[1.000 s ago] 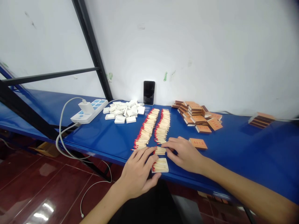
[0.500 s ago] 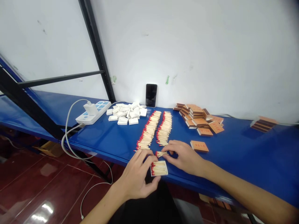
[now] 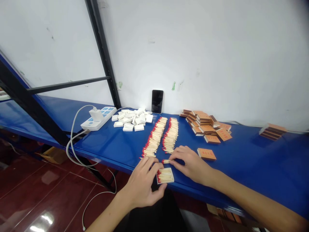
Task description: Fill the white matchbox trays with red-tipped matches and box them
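Note:
My left hand [image 3: 147, 183] grips a white matchbox tray [image 3: 172, 181] at the front edge of the blue table. Red-headed matches [image 3: 165, 176] lie inside that tray, heads to the left. Just behind it, my right hand [image 3: 188, 162] pinches a small bunch of matches [image 3: 166, 161] between thumb and fingers, their red heads pointing left. Beyond both hands stretch two long rows of loose matches, a left row [image 3: 155, 137] and a right row [image 3: 171, 135]. An orange matchbox [image 3: 207, 154] rests beside my right hand.
White matchbox trays [image 3: 132, 118] are heaped at the back left, orange matchboxes [image 3: 206, 124] at the back right. A phone [image 3: 157, 101] leans against the wall. A power strip [image 3: 98, 119] with a looping cable sits left, near a black post [image 3: 102, 48]. More boxes [image 3: 272, 131] stand far right.
The bunch in my right fingers looks thinner and more gathered. My left hand keeps its grip on the tray. The whole view has shifted slightly.

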`<state>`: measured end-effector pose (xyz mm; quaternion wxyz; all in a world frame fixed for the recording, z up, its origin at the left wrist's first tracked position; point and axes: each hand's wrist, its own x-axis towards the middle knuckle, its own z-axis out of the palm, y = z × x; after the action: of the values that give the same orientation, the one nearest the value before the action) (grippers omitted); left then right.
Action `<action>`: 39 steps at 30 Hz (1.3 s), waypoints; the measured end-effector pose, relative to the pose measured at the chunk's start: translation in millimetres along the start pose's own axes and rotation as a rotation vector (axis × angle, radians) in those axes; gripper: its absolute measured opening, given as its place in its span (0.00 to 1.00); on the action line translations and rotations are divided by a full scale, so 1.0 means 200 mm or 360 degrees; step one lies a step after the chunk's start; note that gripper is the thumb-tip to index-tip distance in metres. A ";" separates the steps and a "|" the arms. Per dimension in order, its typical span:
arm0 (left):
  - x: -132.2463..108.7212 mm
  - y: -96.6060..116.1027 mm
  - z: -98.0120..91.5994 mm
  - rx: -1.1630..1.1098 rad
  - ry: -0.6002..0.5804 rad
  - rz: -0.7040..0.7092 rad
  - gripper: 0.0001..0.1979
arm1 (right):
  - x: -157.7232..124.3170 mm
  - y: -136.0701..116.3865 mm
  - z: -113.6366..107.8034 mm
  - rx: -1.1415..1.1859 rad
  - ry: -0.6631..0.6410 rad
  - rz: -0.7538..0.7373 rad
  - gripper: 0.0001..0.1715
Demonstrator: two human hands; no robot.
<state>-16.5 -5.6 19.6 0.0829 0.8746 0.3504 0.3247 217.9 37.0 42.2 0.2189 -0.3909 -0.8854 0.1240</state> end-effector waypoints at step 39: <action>0.01 0.00 0.01 -0.0147 0.0054 -0.0054 0.16 | -0.01 -0.10 -0.03 0.0439 -0.0010 -0.0232 0.05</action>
<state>-13.8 -3.6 18.7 0.1227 0.8582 0.3511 0.3538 209.3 23.3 54.5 0.2762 -0.2914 -0.8867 0.2294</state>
